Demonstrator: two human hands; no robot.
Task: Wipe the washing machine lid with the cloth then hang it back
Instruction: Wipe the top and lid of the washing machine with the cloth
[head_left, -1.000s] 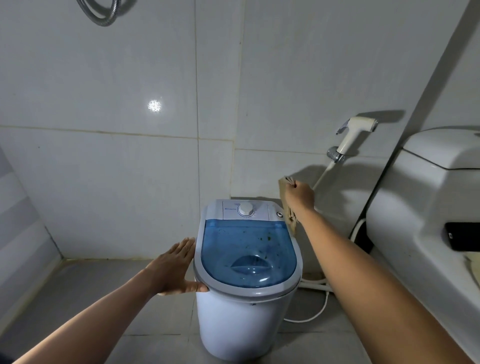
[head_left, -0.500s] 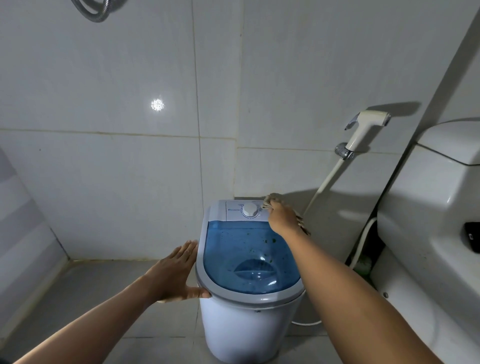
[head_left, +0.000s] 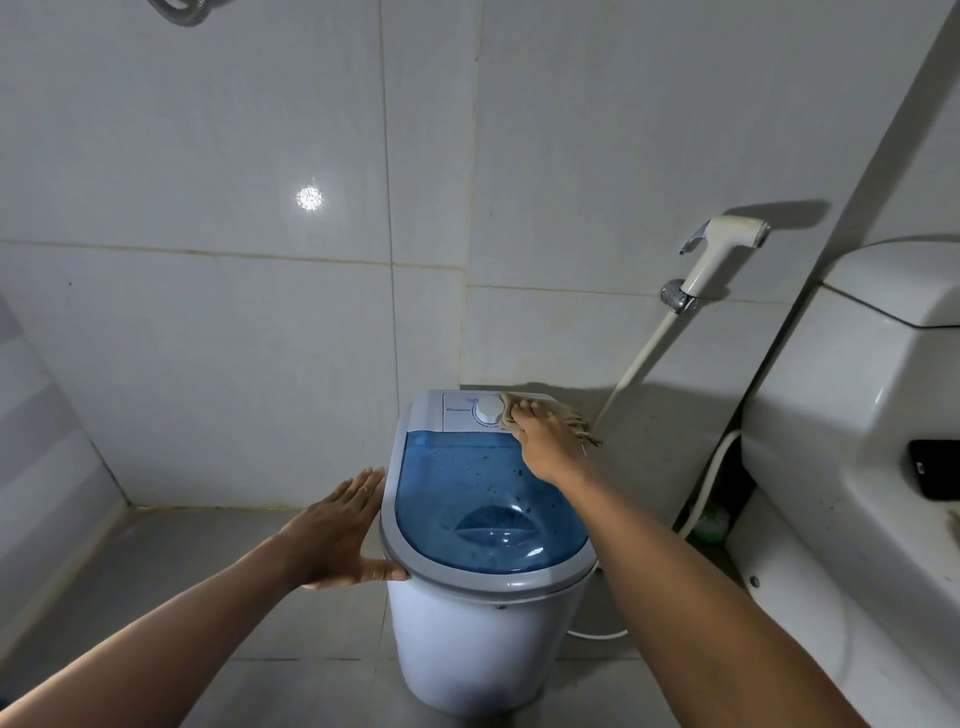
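Note:
A small white washing machine stands on the floor with a translucent blue lid framed in grey; dark specks dot the lid. At its far end is a white control panel with a round knob. My right hand presses a beige cloth flat onto the panel's right side, beside the knob. The cloth's frayed edge hangs off the machine's right rim. My left hand lies flat against the machine's left side, thumb under the lid's grey rim, fingers spread.
A white toilet fills the right side, close to the machine. A bidet sprayer hangs on the tiled wall behind, its hose running down. A white drain hose and cord lie between machine and toilet. A black object rests on the toilet.
My right hand brought the cloth down from the air by the wall onto the control panel and flattened it there. The left hand stayed on the machine's side.

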